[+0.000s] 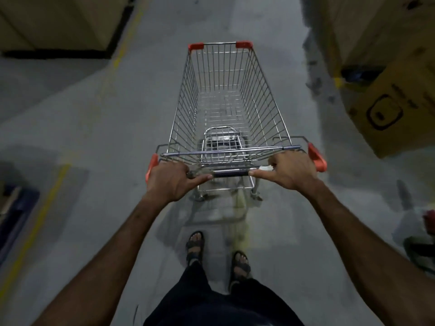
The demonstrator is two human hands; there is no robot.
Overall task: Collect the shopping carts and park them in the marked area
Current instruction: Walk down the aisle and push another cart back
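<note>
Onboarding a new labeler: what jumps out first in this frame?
The empty wire shopping cart with orange corner guards fills the centre, seen from above. Both hands grip its handle bar: left hand near the left end, right hand near the right. A yellow cardboard box sits close on the cart's right.

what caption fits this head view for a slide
Both hands, left and right, grip an empty shopping cart on grey floor.

Cardboard box (397,107) R, yellow floor line (33,229) L.
</note>
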